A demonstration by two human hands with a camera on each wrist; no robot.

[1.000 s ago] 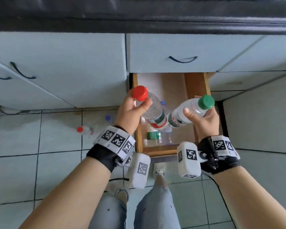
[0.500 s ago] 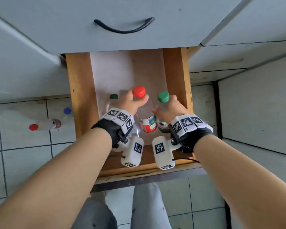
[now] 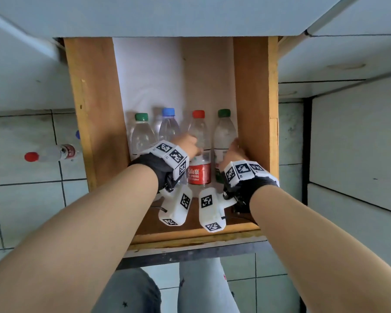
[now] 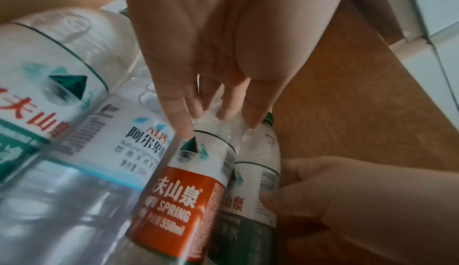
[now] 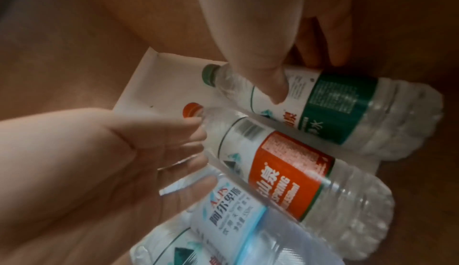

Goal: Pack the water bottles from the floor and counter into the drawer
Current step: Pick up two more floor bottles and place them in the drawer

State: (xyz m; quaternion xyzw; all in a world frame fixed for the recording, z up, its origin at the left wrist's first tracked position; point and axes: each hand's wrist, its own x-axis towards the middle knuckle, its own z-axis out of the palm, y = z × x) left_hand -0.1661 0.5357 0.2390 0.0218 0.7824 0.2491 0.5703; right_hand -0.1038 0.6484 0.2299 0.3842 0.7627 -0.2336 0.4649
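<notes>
The open wooden drawer [image 3: 95, 109] holds several clear water bottles lying side by side, caps pointing away from me. My left hand [image 3: 187, 143] rests with straight fingers [image 4: 178, 120] on the shoulder of the red-cap bottle [image 3: 199, 132], red label [image 4: 188, 196] facing up. My right hand [image 3: 235, 150] grips the green-cap bottle [image 3: 225, 134] against the drawer's right wall, thumb [image 5: 273, 84] on its label [image 5: 342, 102] and fingers behind it. A blue-cap bottle [image 3: 168, 127] and another green-cap bottle [image 3: 142, 134] lie to the left.
A red-cap bottle [image 3: 52, 152] lies on the tiled floor left of the drawer, with a blue cap [image 3: 77, 134] showing just past it at the drawer's side. White paper [image 3: 149, 75] lines the drawer's back part. Grey cabinet fronts [image 3: 190, 16] hang above.
Both hands carried the red-cap and green-cap bottles down from above the drawer and laid them flat beside the two inside. My left fingers have straightened off the red-cap bottle.
</notes>
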